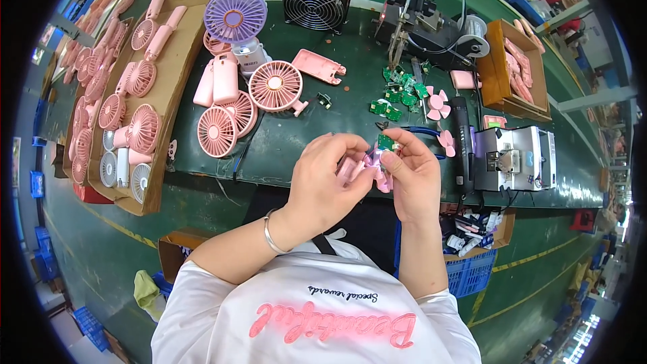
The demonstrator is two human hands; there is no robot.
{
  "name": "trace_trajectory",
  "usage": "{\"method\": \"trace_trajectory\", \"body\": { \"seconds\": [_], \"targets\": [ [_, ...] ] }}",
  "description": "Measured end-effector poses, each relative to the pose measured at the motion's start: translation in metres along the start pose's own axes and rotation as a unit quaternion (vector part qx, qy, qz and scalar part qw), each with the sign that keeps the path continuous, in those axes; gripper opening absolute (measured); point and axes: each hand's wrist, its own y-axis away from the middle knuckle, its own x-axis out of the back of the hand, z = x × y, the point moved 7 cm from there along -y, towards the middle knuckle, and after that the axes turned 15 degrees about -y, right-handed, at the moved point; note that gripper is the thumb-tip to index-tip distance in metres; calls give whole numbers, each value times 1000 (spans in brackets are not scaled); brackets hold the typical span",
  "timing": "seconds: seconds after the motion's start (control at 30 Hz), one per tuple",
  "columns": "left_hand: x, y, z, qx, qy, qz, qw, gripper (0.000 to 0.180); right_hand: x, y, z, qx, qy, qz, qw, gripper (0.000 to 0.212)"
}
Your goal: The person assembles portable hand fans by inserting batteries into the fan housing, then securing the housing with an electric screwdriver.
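Note:
Close to the table's front edge, my two hands meet. My left hand (325, 176) is closed around a pink plastic part (347, 170), partly hidden by the fingers. Between thumb and fingers, my right hand (414, 174) pinches a small green circuit board (385, 142) right beside that part. Whether board and pink part are joined I cannot tell. Just beyond the fingers lie cutters with blue handles (423, 131) and a heap of green boards (404, 91). Pink fan blades (439, 104) rest to the right of the heap.
Pink handheld fans (275, 85) and a purple fan (235, 15) stand at left, beside a cardboard tray (176, 47) of fans. At back are a black cooling fan (317, 3) and a soldering machine (431, 30). A wooden box (497, 71) and silver machine (515, 158) stand right.

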Motion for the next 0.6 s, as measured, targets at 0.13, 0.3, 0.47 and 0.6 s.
{"method": "trace_trajectory", "body": {
  "seconds": [0.13, 0.3, 0.47, 0.6],
  "targets": [
    [6, 4, 4, -38, -50, 35, 997, 21, 0, 0, 1, 2, -1, -6, 1000, 34],
    [14, 1, -5, 21, 50, 60, 997, 8, -5, 4, 4, -11, 9, -7, 1000, 33],
    [10, 0, -16, 68, 146, 37, 986, 9, -7, 5, 4, -14, -8, -17, 1000, 32],
    [4, 2, -19, 113, 219, -25, 969, 11, -10, 9, -2, 3, 2, -7, 1000, 32]
  ]
}}
